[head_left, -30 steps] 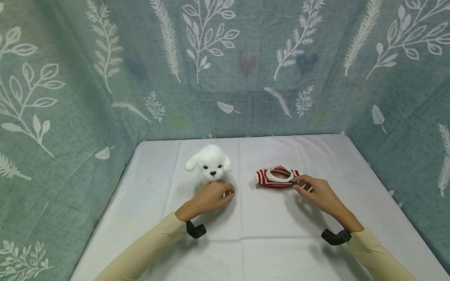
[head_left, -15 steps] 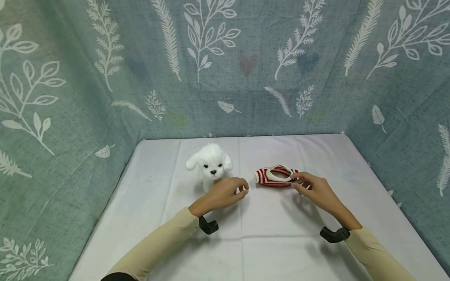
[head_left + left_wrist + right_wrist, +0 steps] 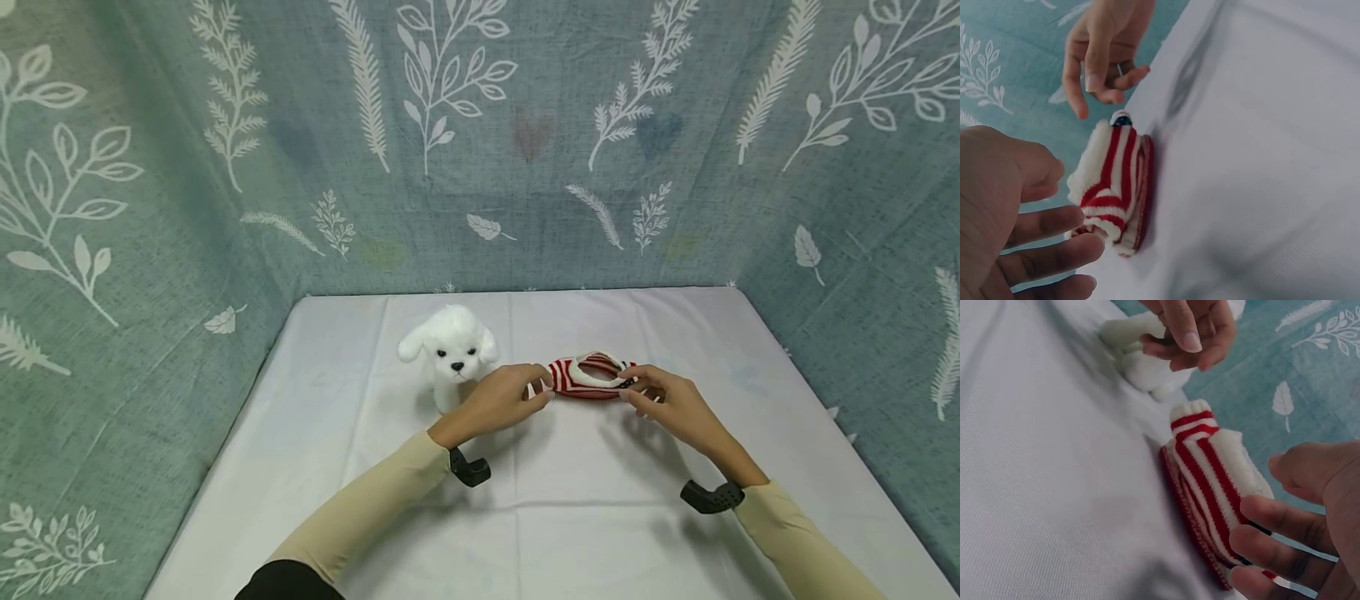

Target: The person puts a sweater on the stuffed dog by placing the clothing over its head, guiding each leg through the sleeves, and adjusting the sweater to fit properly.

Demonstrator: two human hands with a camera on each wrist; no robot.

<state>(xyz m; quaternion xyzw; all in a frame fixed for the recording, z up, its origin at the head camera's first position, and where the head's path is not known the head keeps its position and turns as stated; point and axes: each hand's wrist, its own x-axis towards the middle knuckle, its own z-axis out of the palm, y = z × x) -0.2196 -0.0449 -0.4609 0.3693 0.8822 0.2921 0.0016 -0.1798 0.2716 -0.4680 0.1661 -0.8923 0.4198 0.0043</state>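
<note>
A small red-and-white striped knit sweater (image 3: 567, 382) lies on the white cloth, its white-edged round opening facing up. My left hand (image 3: 497, 400) reaches to its left end with fingers spread and relaxed, and nothing between thumb and fingers. At the right end, my right hand (image 3: 681, 410) has its fingertips right by the dark patch near the opening, loosely bent and apart from the thumb. In the right wrist view these fingers (image 3: 1266, 547) overlap the sweater's edge. Behind my left hand stands a white plush dog (image 3: 450, 333), its lower body partly hidden by that hand.
A white cloth (image 3: 517, 533) with fold lines covers the table. Blue-green curtains (image 3: 547, 242) with white leaf prints rise behind it and on both sides. Each wrist wears a black camera band (image 3: 714, 497).
My left hand has moved right and slightly up, from in front of the plush dog to the sweater's left end. My right hand has barely shifted; dog and sweater stay in place.
</note>
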